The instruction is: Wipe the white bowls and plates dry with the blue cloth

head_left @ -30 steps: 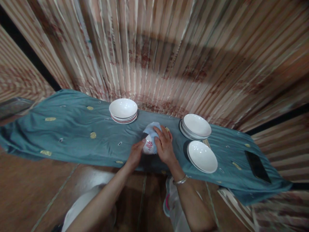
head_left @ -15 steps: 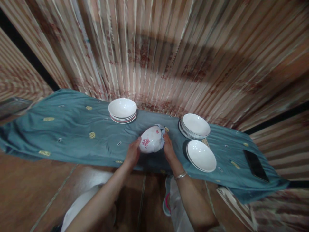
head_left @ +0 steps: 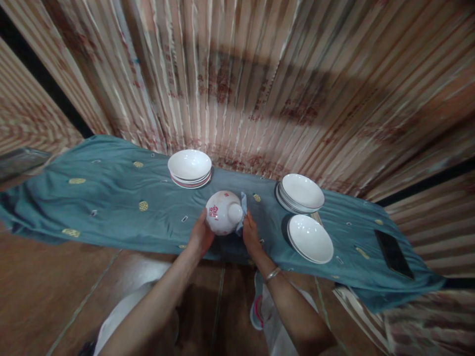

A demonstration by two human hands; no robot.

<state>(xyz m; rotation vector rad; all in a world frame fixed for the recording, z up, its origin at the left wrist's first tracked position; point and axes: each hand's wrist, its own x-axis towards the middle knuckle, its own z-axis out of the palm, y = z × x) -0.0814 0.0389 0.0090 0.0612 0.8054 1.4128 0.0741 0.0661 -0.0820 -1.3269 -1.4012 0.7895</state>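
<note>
A white bowl (head_left: 221,212) with red markings is held up over the front of the cloth-covered table, its underside and foot ring turned to me. My left hand (head_left: 201,234) grips the bowl's left edge, fingers mostly hidden behind it. On the other side my right hand (head_left: 250,232) is closed on a light blue cloth (head_left: 243,210), which it presses against the bowl near the foot. Behind the bowl, to the left, stands a stack of white bowls (head_left: 190,165). Right of my hands are a taller stack of white dishes (head_left: 302,192) and a lower white stack (head_left: 310,239).
A teal patterned cloth (head_left: 115,198) covers the long table. A dark phone-like slab (head_left: 393,253) lies on its right end. A pleated curtain (head_left: 237,89) hangs close behind, and dark poles (head_left: 44,74) slope at the sides. A clear tray (head_left: 22,163) sits at far left.
The bowl has turned so its foot ring now faces me and has shifted slightly left. Both hands moved left with it, and the blue cloth now covers less of its side.
</note>
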